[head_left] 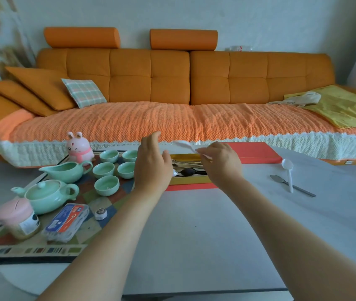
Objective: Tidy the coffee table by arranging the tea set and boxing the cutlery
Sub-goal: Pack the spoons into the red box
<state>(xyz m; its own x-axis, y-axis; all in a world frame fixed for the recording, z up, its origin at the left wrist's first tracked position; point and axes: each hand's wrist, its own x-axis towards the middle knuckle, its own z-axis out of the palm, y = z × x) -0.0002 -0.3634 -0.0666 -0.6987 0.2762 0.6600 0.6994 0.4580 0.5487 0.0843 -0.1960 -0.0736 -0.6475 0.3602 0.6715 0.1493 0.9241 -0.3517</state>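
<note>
Now pinching a white spoon in the right hand just above the open cutlery box; hovering the left hand, slack-fingered and empty, over its nine o'clock end, teacups beyond.

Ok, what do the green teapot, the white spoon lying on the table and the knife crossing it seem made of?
The teapot looks like glazed ceramic: smooth, pale green sheen. The loose white spoon is probably plastic: thin, faintly translucent. The knife looks metal, likely stainless steel: grey, dull shine.
</note>
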